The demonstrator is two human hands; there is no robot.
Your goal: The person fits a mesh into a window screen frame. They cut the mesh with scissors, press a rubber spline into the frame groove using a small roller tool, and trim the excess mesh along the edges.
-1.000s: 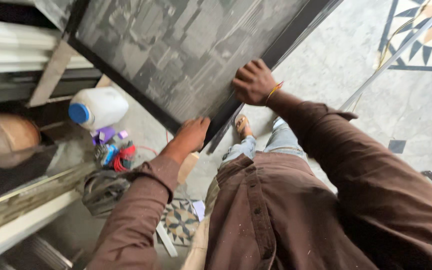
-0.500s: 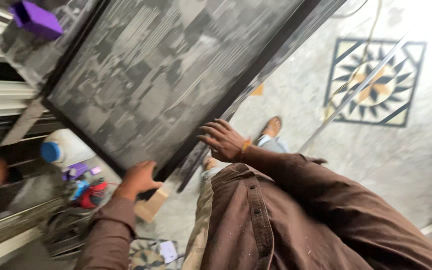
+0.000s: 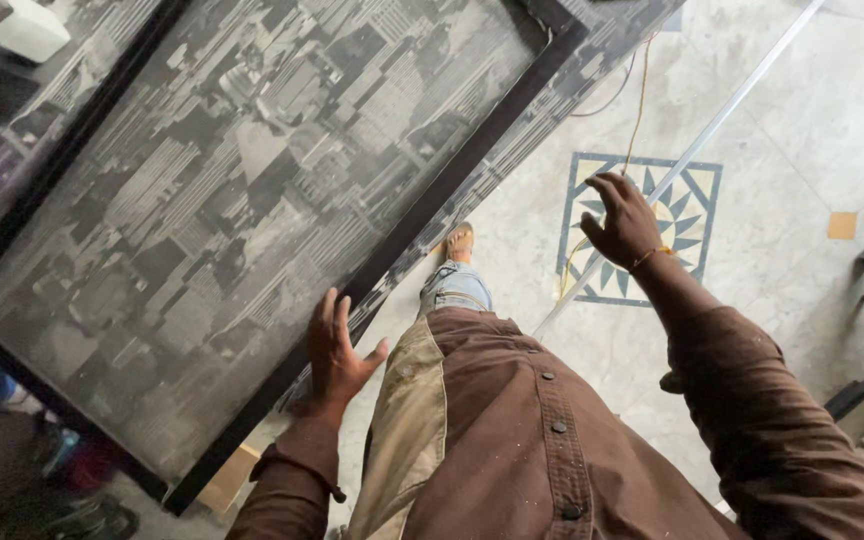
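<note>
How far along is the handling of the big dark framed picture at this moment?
Done: the framed picture rests tilted, its lower edge down by the floor. In hand: only the left hand lies flat on the black frame edge, fingers spread; the right hand is off it, open in the air above the star-pattern tile. Left: the picture is not flat or hung, only leaning and steadied by one hand.

The floor [image 3: 812, 130] is pale marble with a star-pattern inlay tile [image 3: 687, 185]. Under the right hand's fingers [image 3: 607, 190] a thin metal strip [image 3: 722, 120] and a yellow cord [image 3: 640, 100] lie on it.
</note>
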